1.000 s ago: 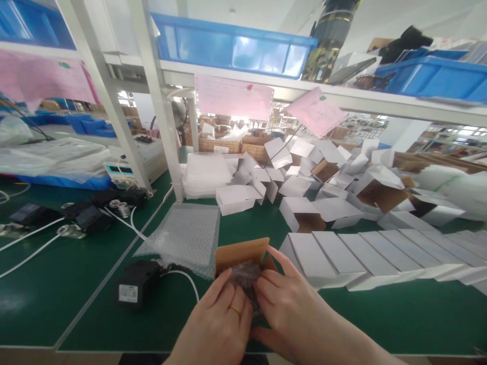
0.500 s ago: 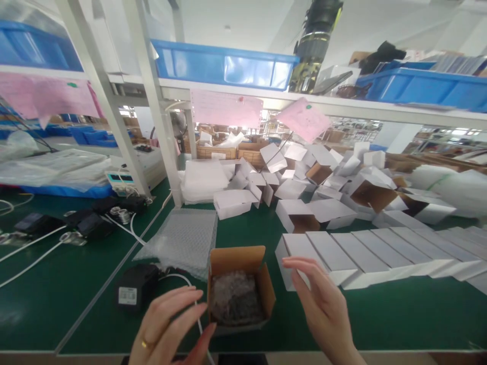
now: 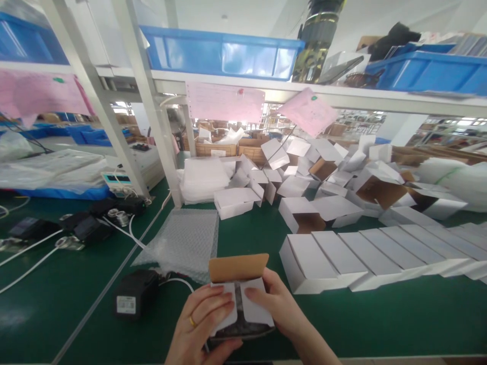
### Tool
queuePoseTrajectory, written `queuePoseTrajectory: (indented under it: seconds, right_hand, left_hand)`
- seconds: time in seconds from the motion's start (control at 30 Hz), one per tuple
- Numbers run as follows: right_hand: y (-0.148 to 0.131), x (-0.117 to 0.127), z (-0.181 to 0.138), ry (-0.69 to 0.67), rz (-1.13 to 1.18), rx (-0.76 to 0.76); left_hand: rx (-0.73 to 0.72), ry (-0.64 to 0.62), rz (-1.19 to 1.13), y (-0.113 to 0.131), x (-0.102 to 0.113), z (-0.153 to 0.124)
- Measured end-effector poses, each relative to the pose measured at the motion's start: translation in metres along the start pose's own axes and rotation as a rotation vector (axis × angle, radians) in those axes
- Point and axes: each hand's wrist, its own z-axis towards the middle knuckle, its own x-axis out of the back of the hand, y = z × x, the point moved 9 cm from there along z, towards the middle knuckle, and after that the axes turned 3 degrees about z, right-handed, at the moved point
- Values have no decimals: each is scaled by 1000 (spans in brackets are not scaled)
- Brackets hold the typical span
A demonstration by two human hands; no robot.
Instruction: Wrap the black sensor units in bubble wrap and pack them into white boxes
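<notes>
A small cardboard box (image 3: 239, 268), white outside and brown inside, stands at the front of the green bench. Its back flap is up, and both side flaps are folded in over a dark wrapped item that shows through the gap between them. My left hand (image 3: 203, 322) grips the box from the left, fingers over the left flap and thumb low at the front. My right hand (image 3: 279, 304) holds the right side, its thumb pressing on the right flap. Left of the box lies a black device (image 3: 135, 294) with a white label and a white cable.
A row of closed white boxes (image 3: 310, 261) runs along the right side. Behind it is a heap of open white boxes (image 3: 300, 213). Bubble wrap (image 3: 182, 235) lies behind the black device; a shelf post (image 3: 152, 101) rises at the left. More black devices (image 3: 89, 228) with cables lie further left.
Both hands have closed in on the box from its two sides. The side flaps, open before, are now folded inward over the wrapped item.
</notes>
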Motion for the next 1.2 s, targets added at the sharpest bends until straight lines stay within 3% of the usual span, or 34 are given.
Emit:
queuePoseTrajectory:
  seconds: [0.13, 0.2, 0.3, 0.43, 0.57, 0.63, 0.87, 1.03, 1.2]
  right_hand:
    - [-62, -29, -25, -214, -375, 463]
    - [-71, -37, -44, -288, -579, 565]
    - [-63, -30, -55, -324, -662, 507]
    - [-50, -29, -51, -397, -746, 446]
    - [-40, -36, -39, -476, -962, 264]
    - [-44, -40, -38, -468, -1026, 260]
    - [-48, -47, -49, -351, -1202, 540]
    - [-54, -45, -45, -397, -1049, 485]
    - [-58, -45, -44, -420, -978, 454]
  left_hand:
    - [34, 39, -22, 7, 3, 3]
    - [33, 51, -40, 13, 9, 5]
    - [73, 20, -157, 13, 24, 6]
    - [272, -27, -212, -13, 40, 8]
    - [200, -346, -307, -16, 14, 19]
    - [139, -422, -334, -14, 6, 23]
    - [-71, -384, -118, -2, 7, 28]
    - [-152, -411, -54, 5, 11, 33]
    - [-159, -347, 18, 10, 12, 33]
